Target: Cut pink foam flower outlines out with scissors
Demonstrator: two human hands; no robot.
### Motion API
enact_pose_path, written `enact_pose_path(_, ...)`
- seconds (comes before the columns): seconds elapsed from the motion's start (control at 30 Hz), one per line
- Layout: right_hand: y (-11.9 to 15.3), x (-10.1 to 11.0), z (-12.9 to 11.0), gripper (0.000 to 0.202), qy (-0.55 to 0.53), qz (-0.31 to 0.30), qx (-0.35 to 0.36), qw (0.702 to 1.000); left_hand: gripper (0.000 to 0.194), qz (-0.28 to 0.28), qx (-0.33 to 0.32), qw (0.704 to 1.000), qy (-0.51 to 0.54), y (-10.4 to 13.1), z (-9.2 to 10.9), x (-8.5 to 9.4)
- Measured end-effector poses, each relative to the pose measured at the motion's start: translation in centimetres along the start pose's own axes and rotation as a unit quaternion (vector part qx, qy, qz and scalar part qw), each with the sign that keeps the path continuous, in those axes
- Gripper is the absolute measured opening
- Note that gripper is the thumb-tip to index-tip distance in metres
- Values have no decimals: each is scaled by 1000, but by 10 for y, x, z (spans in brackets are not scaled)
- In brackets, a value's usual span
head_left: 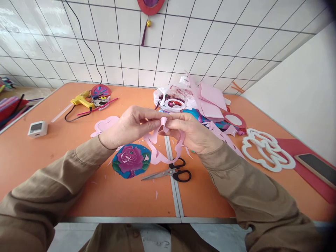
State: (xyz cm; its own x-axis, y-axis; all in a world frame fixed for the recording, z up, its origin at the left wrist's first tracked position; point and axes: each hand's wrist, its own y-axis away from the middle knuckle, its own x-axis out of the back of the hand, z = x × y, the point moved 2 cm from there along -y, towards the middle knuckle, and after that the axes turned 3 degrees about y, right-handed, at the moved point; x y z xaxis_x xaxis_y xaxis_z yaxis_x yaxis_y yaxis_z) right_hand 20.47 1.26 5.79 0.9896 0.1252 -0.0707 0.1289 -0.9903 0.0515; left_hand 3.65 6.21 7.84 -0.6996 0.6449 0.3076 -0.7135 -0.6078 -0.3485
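Observation:
A curling pink cut strip (160,157) hangs in a loop from both hands above the middle of the table. My left hand (133,124) pinches its upper part between thumb and fingers. My right hand (193,131) grips the same strip close beside, the fingertips almost touching. Below and to the left lies a round piece with a magenta flower on blue (131,161). Scissors (173,172) with black handles rest under the hanging strip, their blades slightly apart and pointing left. A pink scalloped piece (106,125) lies partly behind my left hand.
At the back left are a yellow glue gun (82,99) and small tools; a white device (37,128) sits nearer. Bags and folded pink sheets (210,99) pile up behind my right hand. On the right are white scalloped frames (267,150) and a phone (319,168).

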Motion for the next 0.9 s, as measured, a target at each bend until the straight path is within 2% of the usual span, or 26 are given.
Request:
enact_pose_path(0.07,2,0,-2,19,19,22,25,999,21,12,15,1000,11,0,0,3)
enact_pose_path(0.17,6,1,-7,19,82,86,70,990,24,36,32,998,49,0,-3,9)
enact_pose_path(0.33,16,-1,-17,18,193,165,152,955,38,32,47,997,52,0,-4,8)
enact_pose_path(0.47,21,-4,-20,19,253,173,187,933,35,60,50,997,9,0,-1,4)
enact_pose_path(0.63,22,-4,-19,18,270,178,197,926,33,43,42,998,-11,-1,1,4)
enact_pose_path(0.8,23,-5,-21,19,286,180,216,916,31,-3,85,993,84,-3,-7,6)
enact_pose_path(0.9,22,-3,-20,17,275,168,199,926,27,-38,103,983,150,-4,-14,7)
